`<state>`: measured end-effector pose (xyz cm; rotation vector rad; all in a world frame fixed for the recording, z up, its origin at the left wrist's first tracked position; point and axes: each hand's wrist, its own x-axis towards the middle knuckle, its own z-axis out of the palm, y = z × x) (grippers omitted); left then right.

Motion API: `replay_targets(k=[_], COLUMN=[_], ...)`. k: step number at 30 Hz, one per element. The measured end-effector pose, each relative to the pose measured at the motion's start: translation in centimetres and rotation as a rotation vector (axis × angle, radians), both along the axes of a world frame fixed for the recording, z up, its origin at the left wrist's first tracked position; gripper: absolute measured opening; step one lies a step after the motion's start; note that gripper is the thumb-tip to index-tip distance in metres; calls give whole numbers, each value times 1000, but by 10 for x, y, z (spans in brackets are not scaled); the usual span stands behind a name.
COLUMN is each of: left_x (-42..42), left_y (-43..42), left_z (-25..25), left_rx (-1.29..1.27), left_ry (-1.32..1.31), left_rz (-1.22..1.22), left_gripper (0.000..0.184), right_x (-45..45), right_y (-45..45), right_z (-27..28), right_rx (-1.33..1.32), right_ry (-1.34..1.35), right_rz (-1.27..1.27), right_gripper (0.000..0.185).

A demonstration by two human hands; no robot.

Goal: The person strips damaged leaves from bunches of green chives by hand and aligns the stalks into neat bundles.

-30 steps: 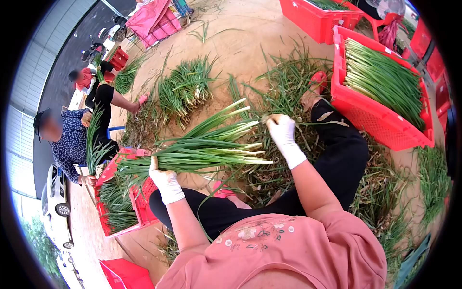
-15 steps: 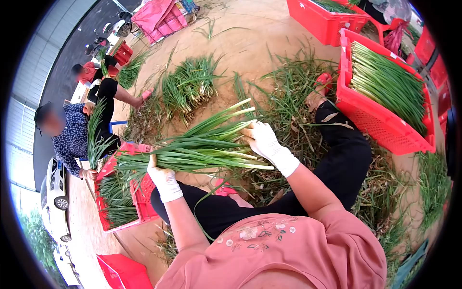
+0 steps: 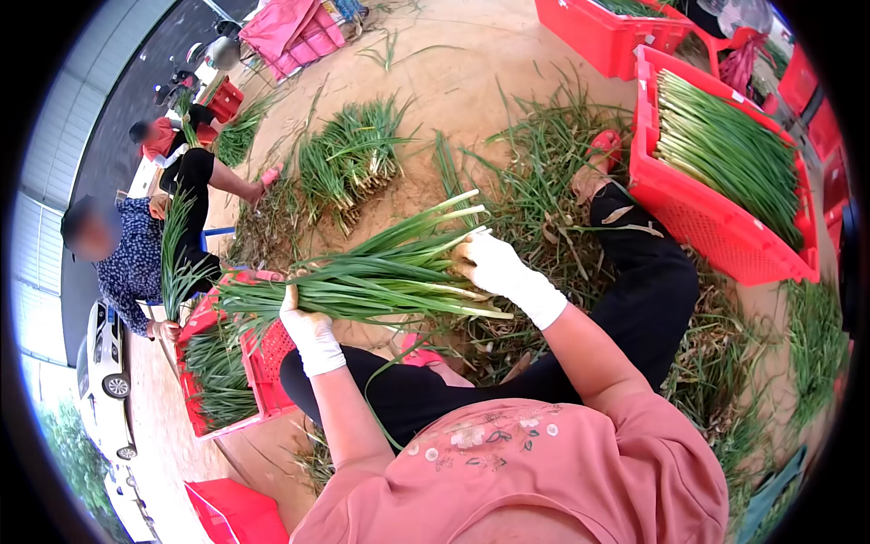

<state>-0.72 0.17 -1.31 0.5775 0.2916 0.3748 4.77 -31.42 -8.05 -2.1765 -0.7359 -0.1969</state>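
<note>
A bunch of green scallions (image 3: 372,276) lies across both my hands above my lap, white stems to the right and leaves to the left. My left hand (image 3: 310,331), in a white glove, grips the leafy part with the thumb over the top. My right hand (image 3: 494,263), gloved too, is closed around the pale stem end; some stem ends stick out beyond the fingers. Below and beyond the bunch, trimmed leaves and husks (image 3: 553,218) cover the ground between my feet.
To the right stands a red crate (image 3: 716,213) of neatly laid scallions. Another red crate (image 3: 258,390) with greens sits at left. A loose pile of scallions (image 3: 353,159) lies ahead. At left a co-worker (image 3: 136,240) sits holding greens, with another person (image 3: 168,136) farther back.
Both hands keep hold of the bunch, almost in place. The fingers of my right hand have shifted slightly at the stem end. The view has tilted a little.
</note>
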Motion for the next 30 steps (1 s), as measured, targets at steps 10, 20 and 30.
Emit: replay_targets(k=[10, 20, 30], left_x=[0, 5, 14], left_y=[-4, -8, -4], left_z=[13, 21, 24], left_rx=[243, 221, 210], left_ry=[-113, -212, -414], left_rz=[-32, -197, -360], left_gripper=[19, 24, 32], right_x=[1, -4, -8], right_y=[-9, -11, -4], right_z=[19, 18, 8], right_rx=[149, 450, 681], right_ry=[681, 1176, 1238], right_rz=[342, 345, 354], right_gripper=[32, 16, 19])
